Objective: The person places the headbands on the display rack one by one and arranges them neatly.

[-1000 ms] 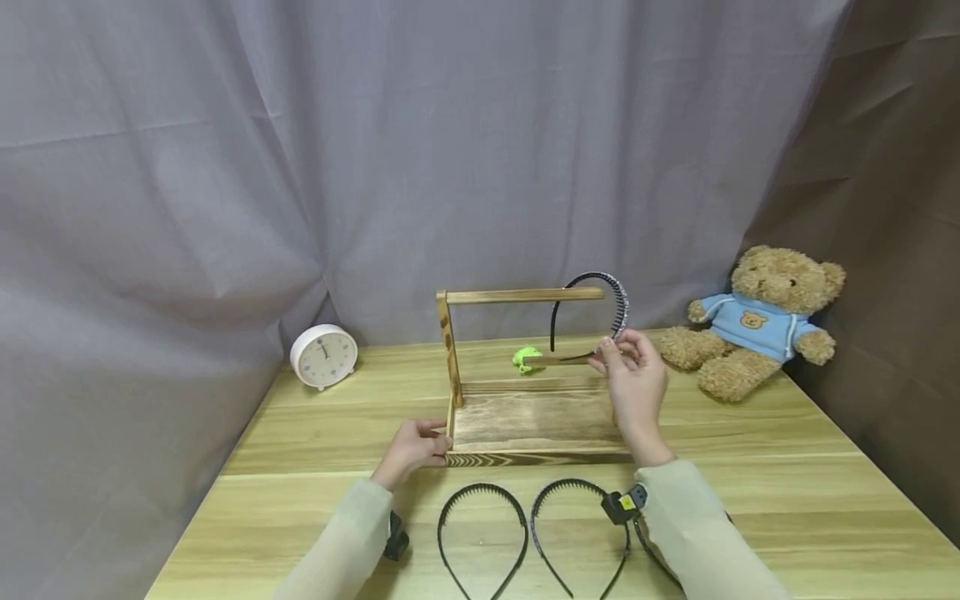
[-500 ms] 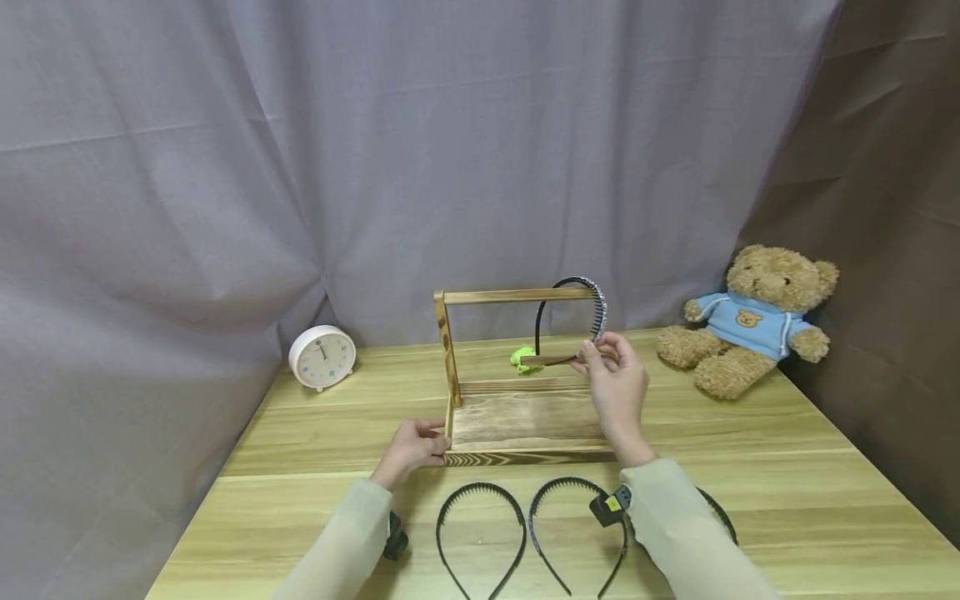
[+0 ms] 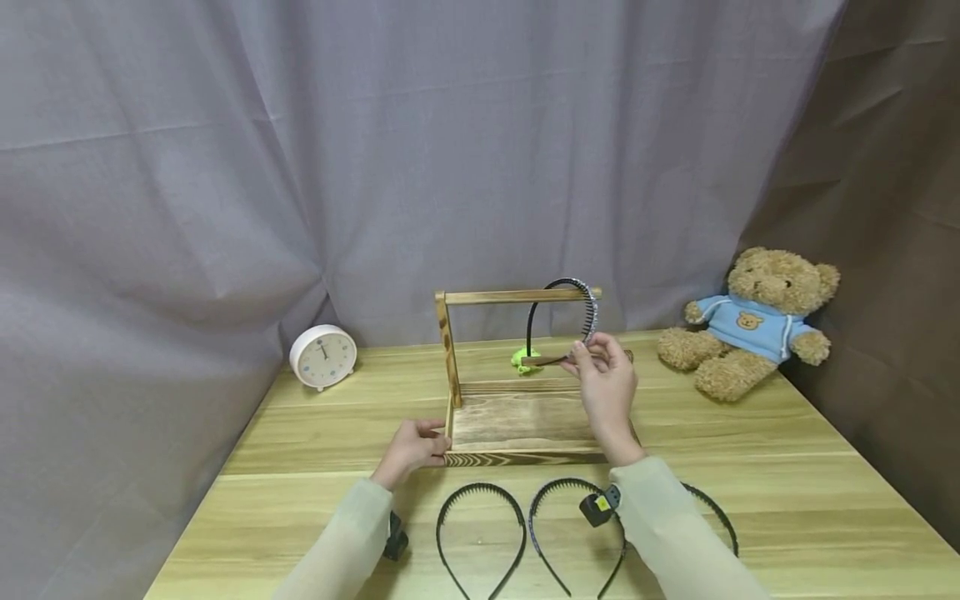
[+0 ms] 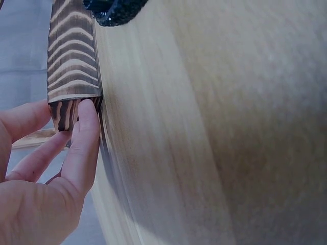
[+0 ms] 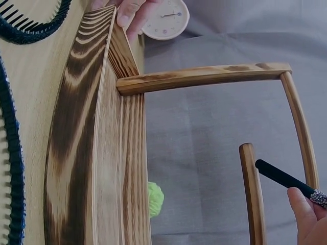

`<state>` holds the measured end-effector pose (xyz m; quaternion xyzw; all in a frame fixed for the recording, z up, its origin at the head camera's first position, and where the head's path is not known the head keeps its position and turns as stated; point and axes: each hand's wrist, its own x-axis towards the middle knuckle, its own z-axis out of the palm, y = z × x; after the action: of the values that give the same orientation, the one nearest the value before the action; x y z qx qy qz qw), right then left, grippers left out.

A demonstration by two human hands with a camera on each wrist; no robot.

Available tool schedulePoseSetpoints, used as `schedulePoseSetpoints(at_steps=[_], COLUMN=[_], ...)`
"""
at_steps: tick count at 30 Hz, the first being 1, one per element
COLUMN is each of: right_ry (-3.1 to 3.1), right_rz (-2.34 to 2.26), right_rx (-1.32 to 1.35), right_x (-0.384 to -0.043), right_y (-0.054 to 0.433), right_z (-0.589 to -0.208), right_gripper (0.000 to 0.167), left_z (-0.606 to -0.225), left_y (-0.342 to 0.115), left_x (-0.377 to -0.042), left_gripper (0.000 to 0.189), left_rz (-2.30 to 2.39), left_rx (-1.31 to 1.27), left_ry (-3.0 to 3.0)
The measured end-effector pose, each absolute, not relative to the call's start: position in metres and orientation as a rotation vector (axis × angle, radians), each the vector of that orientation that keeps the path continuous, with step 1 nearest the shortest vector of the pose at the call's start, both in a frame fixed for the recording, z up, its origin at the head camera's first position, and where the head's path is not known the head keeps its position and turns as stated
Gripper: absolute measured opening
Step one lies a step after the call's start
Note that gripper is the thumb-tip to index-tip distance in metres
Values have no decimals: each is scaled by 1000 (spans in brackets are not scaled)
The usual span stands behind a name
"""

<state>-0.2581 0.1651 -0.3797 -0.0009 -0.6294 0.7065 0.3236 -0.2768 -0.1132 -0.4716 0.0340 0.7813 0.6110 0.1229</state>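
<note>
My right hand (image 3: 609,396) pinches a black toothed headband (image 3: 592,312) with a glittery outer side. Its arch rises over the upper bar (image 3: 495,297) of a wooden stand, overlapping the bar's free right end. In the right wrist view, one black headband tip (image 5: 281,175) lies close beside the end of the lower bar (image 5: 250,189). At the stand's left front corner, my left hand (image 3: 411,450) grips the tray base (image 3: 525,457). The left wrist view shows thumb and fingers around that striped corner (image 4: 66,113).
Several more headbands lie in front of the stand: a black one (image 3: 480,486), a glittery one (image 3: 534,533) and one (image 3: 723,517) partly under my right sleeve. A white clock (image 3: 323,357) stands left, a teddy bear (image 3: 753,321) right. Something bright green (image 3: 522,361) sits behind the stand.
My right hand and the headband have moved left along the bars, slowing in the last half second. The left hand stays at the tray corner.
</note>
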Motion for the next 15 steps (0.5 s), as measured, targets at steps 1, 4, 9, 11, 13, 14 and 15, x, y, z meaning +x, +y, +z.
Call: schedulePoseSetpoints(at_steps=[1,4,9,11,13,14,15], right_ry=[-1646,-1641,-1675,-1709,-1724,-1726,-1727], right_rz=[1857,1866,1852,1832,1825,1826,1826], right_rx=[0,4,6,-2,0,5,8], right_x=[-258,-259,-259,-259,-260,-260,-260], right_y=[164,162,158,157,155,154,153], right_z=[-379,-379,-379,-379,-379,-378,-378], right_gripper=[21,22,22,22,22,23,23], left_z=[-472,-472,-471,-470,-469,-469,-469], left_y=[-113,-114,-113,-113,-113,-113,-114], left_x=[-277,-278,-276,-275,-274,-274,-274], left_gripper=[48,48,47,47,48,47,47], left_rz=[1779,1782,1792,1796,1802,1802,1802], left_rx=[106,116,115,111,115,114,116], left_ry=[2281,2283,2284,2281,2276,2276,2276])
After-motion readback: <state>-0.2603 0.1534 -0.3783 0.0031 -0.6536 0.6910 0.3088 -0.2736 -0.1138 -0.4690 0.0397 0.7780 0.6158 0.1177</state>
